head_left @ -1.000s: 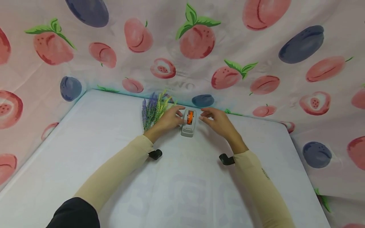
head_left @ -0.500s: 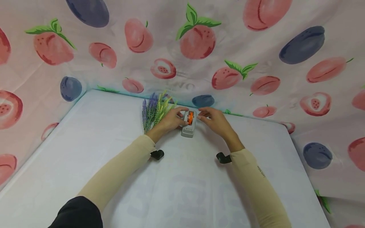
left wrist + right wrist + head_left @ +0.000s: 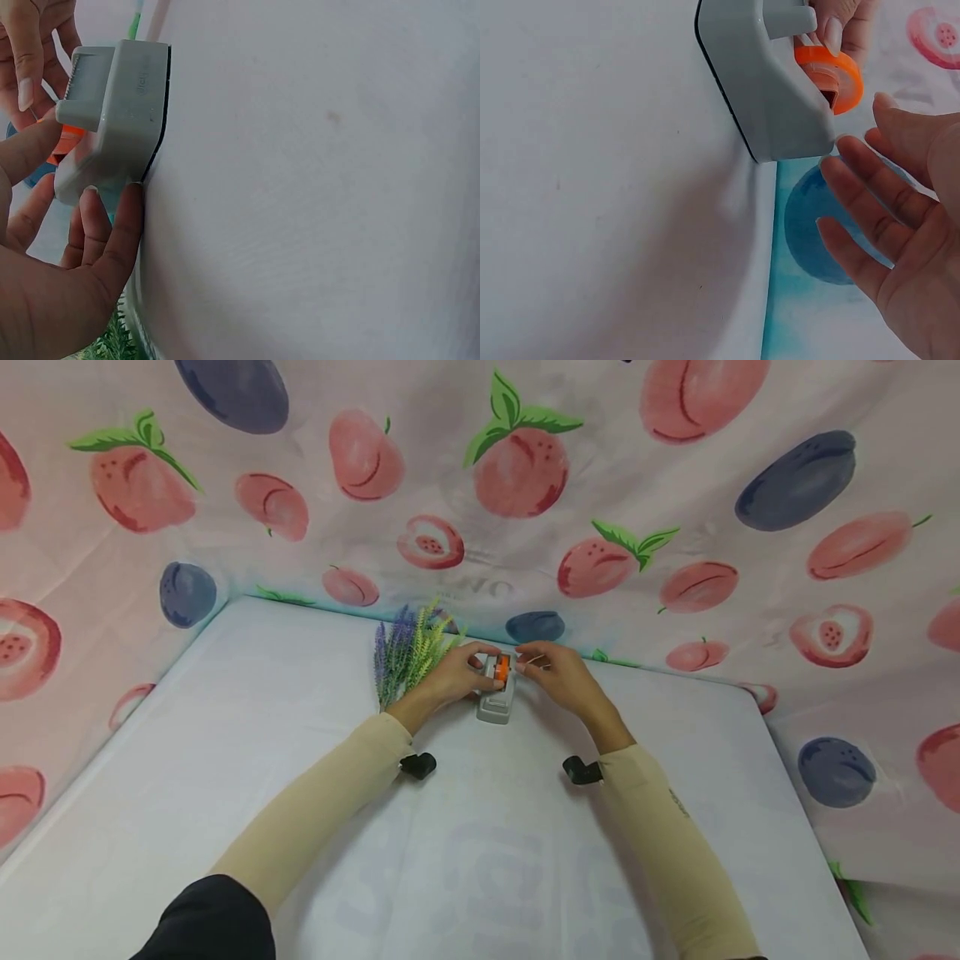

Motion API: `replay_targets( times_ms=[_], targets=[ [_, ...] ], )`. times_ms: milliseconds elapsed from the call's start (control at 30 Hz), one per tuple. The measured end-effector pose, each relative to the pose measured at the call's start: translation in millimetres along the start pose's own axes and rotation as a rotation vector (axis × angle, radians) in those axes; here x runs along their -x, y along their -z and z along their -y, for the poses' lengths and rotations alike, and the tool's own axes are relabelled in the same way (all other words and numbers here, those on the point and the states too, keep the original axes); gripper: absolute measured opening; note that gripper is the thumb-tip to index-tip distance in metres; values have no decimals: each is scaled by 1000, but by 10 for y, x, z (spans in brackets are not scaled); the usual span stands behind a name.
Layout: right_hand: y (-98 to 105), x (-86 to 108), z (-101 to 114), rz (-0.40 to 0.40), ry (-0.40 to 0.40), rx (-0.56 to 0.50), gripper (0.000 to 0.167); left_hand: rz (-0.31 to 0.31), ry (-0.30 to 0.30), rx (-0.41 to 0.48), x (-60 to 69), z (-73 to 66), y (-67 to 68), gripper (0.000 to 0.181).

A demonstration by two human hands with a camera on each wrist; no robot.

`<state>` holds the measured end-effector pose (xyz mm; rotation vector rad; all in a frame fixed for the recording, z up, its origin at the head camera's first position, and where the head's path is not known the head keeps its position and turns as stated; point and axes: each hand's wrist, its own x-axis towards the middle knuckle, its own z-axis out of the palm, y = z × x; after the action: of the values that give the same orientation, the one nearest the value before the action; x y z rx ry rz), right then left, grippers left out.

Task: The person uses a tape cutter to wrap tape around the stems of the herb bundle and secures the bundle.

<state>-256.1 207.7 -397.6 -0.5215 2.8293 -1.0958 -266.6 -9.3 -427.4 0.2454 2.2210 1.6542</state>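
Observation:
A grey tape dispenser [image 3: 495, 706] with an orange tape-roll wheel [image 3: 502, 668] stands on the white table near its back edge. My left hand [image 3: 450, 675] holds the dispenser from its left side. In the left wrist view, several of its fingers [image 3: 124, 225] press the grey side wall while the thumb reaches over the top beside the orange wheel. On the other side, my right hand [image 3: 562, 677] is close to the wheel with nothing held. Its fingers [image 3: 855, 259] are loosely extended near the dispenser's end in the right wrist view; whether any touches cannot be told.
A bunch of purple and yellow-green artificial flowers [image 3: 405, 647] lies left of the dispenser, partly behind my left hand. A fruit-print cloth [image 3: 450, 468] hangs behind the white table [image 3: 480, 843]. Black wrist cameras [image 3: 418, 766] jut out from both sleeves.
My left hand has moved slightly right, its thumb now in front of the orange wheel. My right hand has come left, nearer the dispenser. The dispenser has stayed in place.

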Motion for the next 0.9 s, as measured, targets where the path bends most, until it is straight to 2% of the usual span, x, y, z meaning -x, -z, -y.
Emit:
replay_targets(
  times_ms=[233,400,900],
  targets=[
    [-4,-58,9,26,-5,-40,33,-6,20,11,-11,-15,-4,54],
    [-25,-132,-3,46,0,-30,32,-7,43,12,-15,-30,-9,53],
    [-62,-257,48,77,-2,-52,27,-17,37,9,-9,-39,-22,52]
  ],
)
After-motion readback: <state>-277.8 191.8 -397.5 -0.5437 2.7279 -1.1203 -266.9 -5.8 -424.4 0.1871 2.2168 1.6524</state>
